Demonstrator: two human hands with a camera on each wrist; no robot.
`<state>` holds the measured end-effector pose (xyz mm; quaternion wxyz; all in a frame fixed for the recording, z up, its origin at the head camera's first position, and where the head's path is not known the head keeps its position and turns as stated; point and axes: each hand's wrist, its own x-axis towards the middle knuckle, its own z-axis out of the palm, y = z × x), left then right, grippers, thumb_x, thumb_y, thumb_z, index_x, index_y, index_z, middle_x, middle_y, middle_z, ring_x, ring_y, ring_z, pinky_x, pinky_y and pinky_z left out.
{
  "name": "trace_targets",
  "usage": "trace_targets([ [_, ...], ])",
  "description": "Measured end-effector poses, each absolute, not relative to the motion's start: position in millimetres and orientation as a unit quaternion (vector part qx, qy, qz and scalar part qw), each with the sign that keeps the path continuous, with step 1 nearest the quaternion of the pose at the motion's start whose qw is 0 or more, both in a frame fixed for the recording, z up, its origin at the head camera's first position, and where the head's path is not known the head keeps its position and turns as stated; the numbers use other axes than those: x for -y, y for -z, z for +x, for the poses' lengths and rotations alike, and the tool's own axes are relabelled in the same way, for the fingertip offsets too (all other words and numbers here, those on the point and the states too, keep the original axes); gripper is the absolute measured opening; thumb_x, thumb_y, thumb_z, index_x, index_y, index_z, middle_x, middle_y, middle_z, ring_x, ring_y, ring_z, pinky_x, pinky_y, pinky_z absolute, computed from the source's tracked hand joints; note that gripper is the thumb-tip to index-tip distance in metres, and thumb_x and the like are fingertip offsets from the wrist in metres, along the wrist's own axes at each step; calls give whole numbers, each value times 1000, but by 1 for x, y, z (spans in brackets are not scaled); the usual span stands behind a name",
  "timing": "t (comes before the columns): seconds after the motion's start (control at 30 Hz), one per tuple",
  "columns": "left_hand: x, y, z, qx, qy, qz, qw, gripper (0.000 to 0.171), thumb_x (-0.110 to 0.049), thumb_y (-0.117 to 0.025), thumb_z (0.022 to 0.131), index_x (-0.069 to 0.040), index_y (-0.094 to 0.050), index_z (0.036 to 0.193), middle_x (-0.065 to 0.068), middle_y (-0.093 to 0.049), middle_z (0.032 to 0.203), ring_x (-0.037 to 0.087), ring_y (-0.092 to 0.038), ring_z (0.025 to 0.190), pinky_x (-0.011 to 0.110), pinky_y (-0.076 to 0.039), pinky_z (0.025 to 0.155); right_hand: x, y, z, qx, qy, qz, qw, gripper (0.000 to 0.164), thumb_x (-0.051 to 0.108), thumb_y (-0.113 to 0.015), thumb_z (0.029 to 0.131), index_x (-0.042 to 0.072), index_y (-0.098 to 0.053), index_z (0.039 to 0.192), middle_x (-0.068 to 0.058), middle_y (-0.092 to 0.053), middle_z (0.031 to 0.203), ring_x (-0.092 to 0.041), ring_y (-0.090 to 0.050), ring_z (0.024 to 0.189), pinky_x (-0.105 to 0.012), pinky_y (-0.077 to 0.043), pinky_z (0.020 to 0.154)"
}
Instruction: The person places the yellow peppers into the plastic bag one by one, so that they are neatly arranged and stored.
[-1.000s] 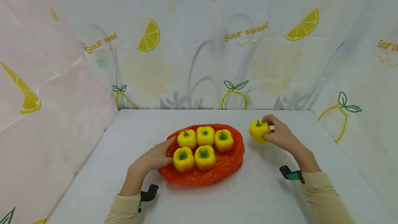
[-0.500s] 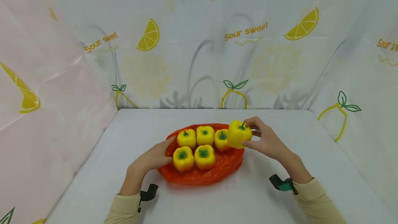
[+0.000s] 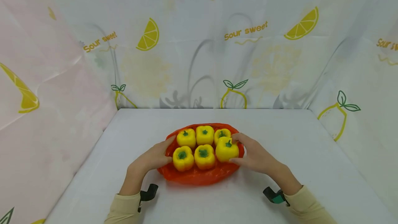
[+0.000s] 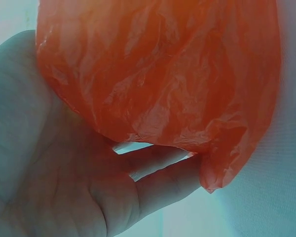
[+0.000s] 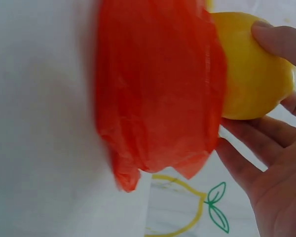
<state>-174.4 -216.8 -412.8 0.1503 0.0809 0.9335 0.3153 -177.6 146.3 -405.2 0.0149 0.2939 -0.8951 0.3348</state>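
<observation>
A red plastic bag (image 3: 199, 177) lies spread wide on the table, mouth up, with several yellow bell peppers in it, green stems up. At its left rim my left hand (image 3: 155, 155) holds the bag, thumb and fingers reaching over the edge. The left wrist view shows the bag's crinkled side (image 4: 158, 84) against the palm and fingers. My right hand (image 3: 256, 153) grips another yellow bell pepper (image 3: 226, 150) at the bag's front right. This pepper partly covers the back right pepper (image 3: 221, 133) in the head view. In the right wrist view it sits by the bag's rim.
The white table (image 3: 143, 120) ends at a back curtain (image 3: 186, 61) printed with lemons and lettering. Similar curtain hangs at both sides. A black wrist camera (image 3: 150, 193) is strapped to the left wrist, another camera (image 3: 273, 195) to the right.
My right hand has carried a yellow bell pepper leftward from the table's right side to the bag, and lowered it at the front right. The left hand has stayed at the rim.
</observation>
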Motion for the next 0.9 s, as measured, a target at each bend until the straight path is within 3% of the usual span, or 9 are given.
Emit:
trace_targets([
  [0.2, 217, 410, -174, -933, -315, 91, 150, 78, -18, -63, 87, -26, -29, 157, 0, -50, 148, 23, -52, 122, 53, -44, 109, -144, 417, -173, 911, -300, 281, 19, 61, 27, -83, 80, 12, -55, 132, -3, -61, 131, -22, -58, 121, -44, -54, 100],
  [0.47, 216, 410, -175, -931, -320, 88, 153, 77, -20, -64, 88, -25, -29, 157, 1, -52, 147, 23, -53, 122, 54, -47, 107, -144, 423, -169, 917, -275, 287, 33, 46, 27, -82, 80, 19, -58, 118, 2, -61, 124, -16, -58, 114, -40, -56, 97],
  [0.9, 220, 407, -174, -930, -325, 80, 151, 80, -18, -63, 90, -25, -23, 159, 3, -42, 156, 27, -47, 133, 55, -45, 109, -148, 425, -167, 909, -302, 282, 46, 38, 25, -76, 86, 20, -62, 121, 1, -59, 132, -21, -57, 121, -46, -53, 101],
])
